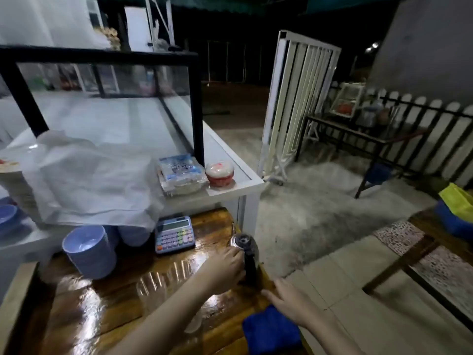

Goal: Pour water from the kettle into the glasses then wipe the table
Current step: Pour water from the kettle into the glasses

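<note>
My left hand (225, 269) is cupped against the kettle (243, 243), fingers curled round its steel body just left of the black handle. My right hand (290, 299) is spread, fingers apart, pinching nothing, near the handle's base. The blue cloth (271, 330) lies just under that wrist on the wet wooden surface (89, 316). Two clear glasses (153, 288) stand left of my left forearm.
</note>
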